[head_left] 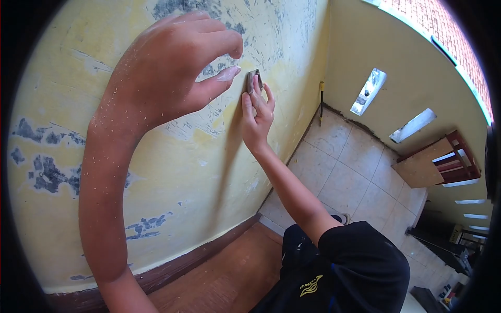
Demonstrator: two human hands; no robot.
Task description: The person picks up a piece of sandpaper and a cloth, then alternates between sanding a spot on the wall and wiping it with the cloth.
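Observation:
My right hand (258, 117) presses a small folded piece of sandpaper (251, 83), grey-brown with a dark edge, against the yellow wall (172, 203). Its fingers lie over the sandpaper and the thumb rests at the near side. Close to the camera, my left hand (177, 62) is raised in front of the wall with nothing in it. The fingers curl loosely, and a gap separates thumb and forefinger. White dust coats the left thumb tip, and specks dot that arm. Grey patches (49, 175) show where the wall's paint is worn away.
A brown skirting (209, 253) runs along the wall's foot. Pale tiles (349, 182) cover the floor beyond. A yellow-and-black stick (321, 101) leans in the corner. Wooden boards (438, 161) rest by the slotted far wall (407, 68). Dark items (443, 250) lie at the right.

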